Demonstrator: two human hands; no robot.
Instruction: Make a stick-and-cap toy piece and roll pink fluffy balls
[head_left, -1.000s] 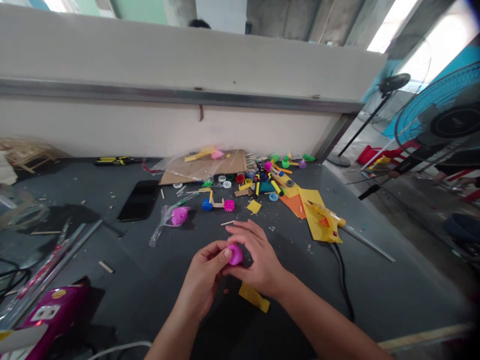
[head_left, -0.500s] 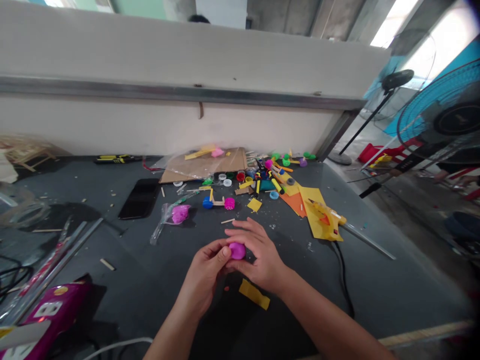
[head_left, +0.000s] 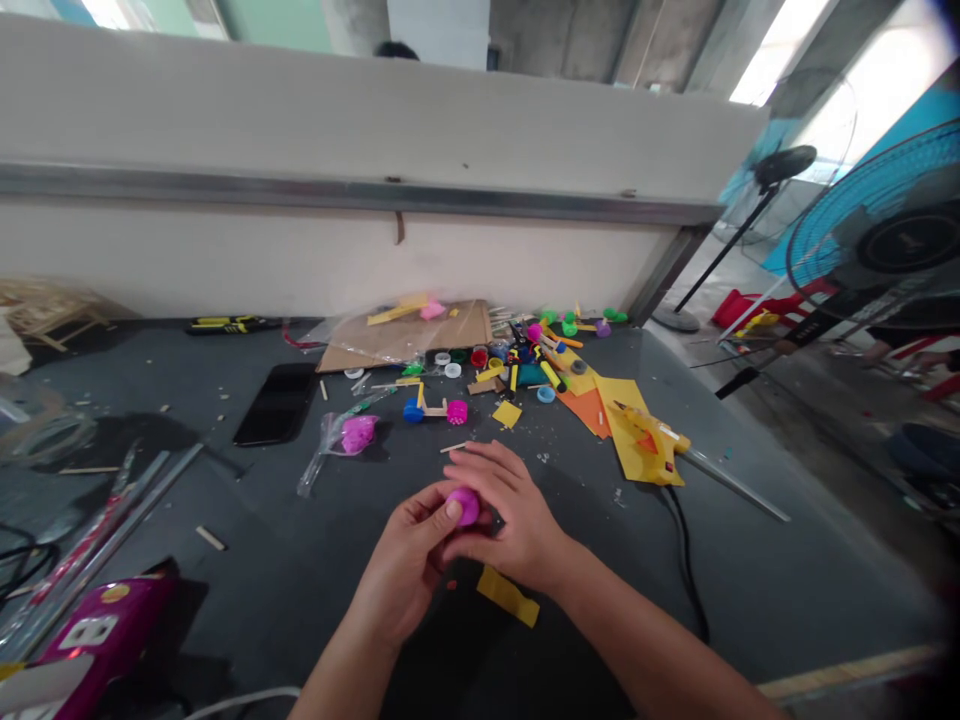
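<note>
While we held the rounded magenta plastic piece [head_left: 465, 506] between our two hands, it sat above the dark grey table [head_left: 750, 580], directly in front of us. Our left hand [head_left: 405, 560] was closed around it from the near side, with the thumb pressed against it. Our right hand [head_left: 510, 520] was curled over it from the far side, gripping it too. A yellow paper strip [head_left: 508, 596] lay on the table just below our hands. Farther ahead stood a wooden-stick assembly with blue and magenta wheels [head_left: 435, 410], near a clear plastic bag [head_left: 358, 434] holding something magenta. To the right, a yellow hot glue gun [head_left: 645, 445] rested on yellow sheets, while a black smartphone [head_left: 276, 404] lay to the left, short of a cardboard sheet [head_left: 405, 338].
</note>
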